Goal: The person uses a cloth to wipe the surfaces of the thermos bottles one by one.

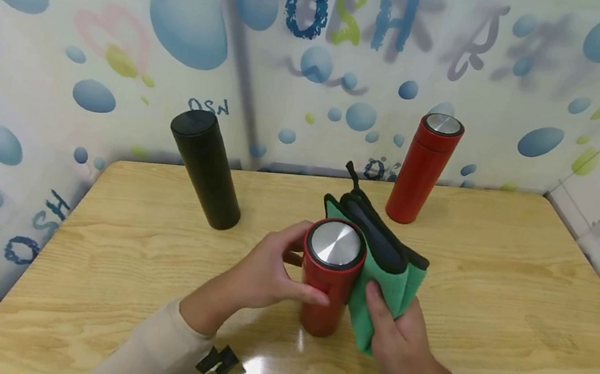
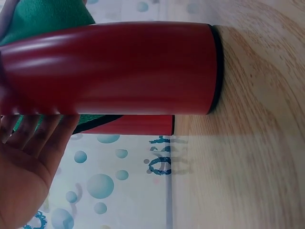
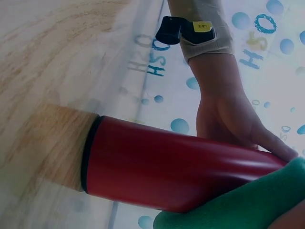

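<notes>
A red thermos flask [image 1: 334, 282] with a silver-topped lid stands upright near the middle of the table, its base [image 2: 218, 69] right at the wood. My left hand [image 1: 267, 274] grips its upper body from the left, thumb across the front and fingers behind. My right hand [image 1: 404, 350] holds a folded green cloth [image 1: 392, 286] with black edging, a dark inner panel and a cord loop, thumb on the near face. The cloth lies along the flask's right side and overlaps it in the right wrist view. Most right fingers are hidden behind the cloth.
A black flask [image 1: 207, 171] stands at the back left of the wooden table [image 1: 520, 330]. Another red flask [image 1: 421, 174] stands at the back right, beyond the cloth. A wall [image 1: 311, 123] with painted blue bubbles rises behind the table.
</notes>
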The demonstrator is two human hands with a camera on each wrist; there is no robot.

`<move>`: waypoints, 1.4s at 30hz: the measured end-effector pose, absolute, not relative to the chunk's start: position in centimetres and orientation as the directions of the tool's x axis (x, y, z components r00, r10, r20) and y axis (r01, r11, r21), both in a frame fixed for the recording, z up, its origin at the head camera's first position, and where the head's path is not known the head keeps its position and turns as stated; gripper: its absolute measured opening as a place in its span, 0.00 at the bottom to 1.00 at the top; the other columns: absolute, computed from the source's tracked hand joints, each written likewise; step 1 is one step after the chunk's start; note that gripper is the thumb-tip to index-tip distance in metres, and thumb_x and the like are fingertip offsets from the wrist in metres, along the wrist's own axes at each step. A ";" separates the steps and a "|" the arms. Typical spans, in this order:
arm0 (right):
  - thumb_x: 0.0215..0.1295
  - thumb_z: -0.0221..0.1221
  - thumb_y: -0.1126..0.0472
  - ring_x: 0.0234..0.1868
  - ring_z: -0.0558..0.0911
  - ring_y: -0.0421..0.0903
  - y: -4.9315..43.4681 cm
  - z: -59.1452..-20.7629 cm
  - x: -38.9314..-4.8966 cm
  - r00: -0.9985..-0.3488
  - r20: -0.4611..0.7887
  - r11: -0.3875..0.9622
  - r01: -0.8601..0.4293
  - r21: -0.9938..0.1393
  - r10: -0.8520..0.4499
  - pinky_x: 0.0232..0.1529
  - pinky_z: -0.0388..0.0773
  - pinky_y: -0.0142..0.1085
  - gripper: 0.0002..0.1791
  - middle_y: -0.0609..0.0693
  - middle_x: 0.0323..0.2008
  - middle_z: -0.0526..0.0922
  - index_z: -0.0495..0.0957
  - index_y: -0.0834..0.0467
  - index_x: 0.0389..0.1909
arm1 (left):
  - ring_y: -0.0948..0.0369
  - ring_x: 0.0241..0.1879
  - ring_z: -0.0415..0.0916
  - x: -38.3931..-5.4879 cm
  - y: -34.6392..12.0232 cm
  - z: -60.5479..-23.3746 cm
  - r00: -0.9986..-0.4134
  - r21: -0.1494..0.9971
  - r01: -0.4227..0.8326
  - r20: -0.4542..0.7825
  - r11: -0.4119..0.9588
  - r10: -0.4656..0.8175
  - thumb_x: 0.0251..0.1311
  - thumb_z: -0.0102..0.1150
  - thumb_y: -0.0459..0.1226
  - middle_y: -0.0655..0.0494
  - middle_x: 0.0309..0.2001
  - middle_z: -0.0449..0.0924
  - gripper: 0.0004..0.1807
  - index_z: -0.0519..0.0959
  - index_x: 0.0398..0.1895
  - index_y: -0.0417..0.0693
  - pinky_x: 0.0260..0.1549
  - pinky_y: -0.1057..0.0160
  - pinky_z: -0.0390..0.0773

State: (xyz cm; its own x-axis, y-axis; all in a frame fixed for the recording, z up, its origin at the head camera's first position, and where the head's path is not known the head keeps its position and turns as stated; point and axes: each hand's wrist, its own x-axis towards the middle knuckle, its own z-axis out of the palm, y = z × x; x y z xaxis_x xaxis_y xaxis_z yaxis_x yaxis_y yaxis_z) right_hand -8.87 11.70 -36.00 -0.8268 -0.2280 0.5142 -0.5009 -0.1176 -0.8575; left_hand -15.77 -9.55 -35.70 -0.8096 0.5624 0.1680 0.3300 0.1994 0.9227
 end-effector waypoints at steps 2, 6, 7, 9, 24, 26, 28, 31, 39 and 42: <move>0.75 0.37 0.77 0.17 0.69 0.42 11.6 -36.1 -8.8 -0.845 0.482 -0.089 -0.475 -0.875 -0.231 0.21 0.71 0.33 0.15 0.51 0.19 0.66 0.69 0.62 0.51 | 0.60 0.56 0.77 -15.8 -9.5 -35.8 -0.809 0.923 0.331 0.172 0.194 0.562 0.45 0.78 0.53 0.61 0.58 0.79 0.42 0.71 0.65 0.57 0.50 0.58 0.83; 0.77 0.37 0.75 0.13 0.66 0.43 11.7 -36.1 -8.8 -0.866 0.439 -0.050 -0.440 -0.897 -0.239 0.18 0.69 0.34 0.10 0.52 0.15 0.63 0.67 0.66 0.45 | 0.61 0.56 0.77 -15.8 -9.5 -35.8 -0.813 0.920 0.343 0.191 0.189 0.550 0.44 0.80 0.51 0.63 0.58 0.79 0.42 0.72 0.65 0.59 0.48 0.59 0.84; 0.77 0.37 0.74 0.13 0.67 0.43 11.7 -36.1 -8.8 -0.869 0.434 -0.048 -0.435 -0.899 -0.240 0.18 0.69 0.34 0.10 0.52 0.15 0.63 0.67 0.66 0.45 | 0.61 0.56 0.76 -15.8 -9.5 -35.8 -0.814 0.920 0.347 0.197 0.185 0.546 0.44 0.80 0.50 0.63 0.57 0.79 0.41 0.73 0.64 0.59 0.47 0.59 0.84; 0.77 0.37 0.74 0.14 0.67 0.42 11.8 -36.0 -8.8 -0.875 0.421 -0.050 -0.422 -0.905 -0.239 0.18 0.70 0.35 0.12 0.54 0.16 0.63 0.69 0.62 0.48 | 0.60 0.56 0.75 -15.8 -9.5 -35.9 -0.816 0.919 0.351 0.207 0.178 0.539 0.43 0.81 0.50 0.62 0.56 0.79 0.41 0.74 0.63 0.59 0.46 0.59 0.85; 0.82 0.34 0.64 0.44 0.77 0.38 11.4 -37.1 -9.7 -0.906 0.309 -0.098 -0.293 -0.951 -0.290 0.48 0.78 0.28 0.19 0.47 0.48 0.76 0.62 0.68 0.65 | 0.59 0.54 0.75 -15.9 -9.7 -35.8 -0.814 0.914 0.369 0.230 0.170 0.533 0.41 0.82 0.49 0.59 0.55 0.78 0.41 0.76 0.62 0.56 0.44 0.57 0.86; 0.83 0.33 0.62 0.47 0.77 0.37 11.4 -37.3 -9.8 -0.915 0.279 -0.079 -0.268 -0.960 -0.291 0.50 0.77 0.28 0.20 0.46 0.50 0.77 0.61 0.69 0.64 | 0.59 0.55 0.75 -15.9 -9.7 -35.9 -0.812 0.914 0.370 0.231 0.166 0.536 0.41 0.82 0.49 0.59 0.56 0.78 0.41 0.76 0.62 0.56 0.44 0.57 0.86; 0.83 0.33 0.60 0.51 0.78 0.37 11.4 -37.4 -9.8 -0.920 0.264 -0.067 -0.256 -0.964 -0.289 0.53 0.78 0.28 0.21 0.48 0.53 0.77 0.62 0.70 0.64 | 0.58 0.54 0.75 -15.9 -9.7 -35.9 -0.808 0.915 0.373 0.238 0.155 0.539 0.41 0.81 0.53 0.59 0.55 0.78 0.41 0.76 0.62 0.56 0.44 0.56 0.86; 0.83 0.32 0.59 0.52 0.78 0.37 11.5 -37.3 -9.7 -0.925 0.251 -0.039 -0.251 -0.967 -0.286 0.54 0.78 0.28 0.22 0.50 0.53 0.77 0.62 0.69 0.65 | 0.58 0.54 0.75 -16.0 -9.6 -36.0 -0.804 0.915 0.377 0.246 0.146 0.541 0.41 0.82 0.47 0.59 0.54 0.78 0.40 0.76 0.62 0.56 0.44 0.55 0.86; 0.81 0.32 0.66 0.40 0.78 0.37 11.8 -36.9 -8.8 -0.909 0.350 -0.012 -0.357 -0.934 -0.225 0.44 0.77 0.28 0.17 0.47 0.39 0.76 0.65 0.68 0.60 | 0.58 0.53 0.74 -15.9 -9.6 -36.2 -0.802 0.918 0.369 0.236 0.143 0.549 0.42 0.82 0.47 0.59 0.53 0.78 0.40 0.75 0.63 0.56 0.44 0.57 0.86; 0.81 0.33 0.66 0.38 0.77 0.37 11.6 -36.8 -8.7 -0.910 0.354 -0.040 -0.354 -0.934 -0.218 0.41 0.78 0.30 0.16 0.46 0.36 0.76 0.66 0.64 0.58 | 0.58 0.54 0.74 -15.9 -9.7 -36.2 -0.801 0.919 0.368 0.237 0.140 0.550 0.42 0.80 0.52 0.59 0.54 0.78 0.40 0.75 0.62 0.57 0.45 0.56 0.86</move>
State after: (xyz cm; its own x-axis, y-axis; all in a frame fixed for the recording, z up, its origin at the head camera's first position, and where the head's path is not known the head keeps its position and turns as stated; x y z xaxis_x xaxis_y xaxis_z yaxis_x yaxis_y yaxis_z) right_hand -8.72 11.62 -36.84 -0.9097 -0.2176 0.3537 -0.3538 -0.0402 -0.9345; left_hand -15.94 -9.69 -36.17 -0.8008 0.5502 0.2368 0.3680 0.1401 0.9192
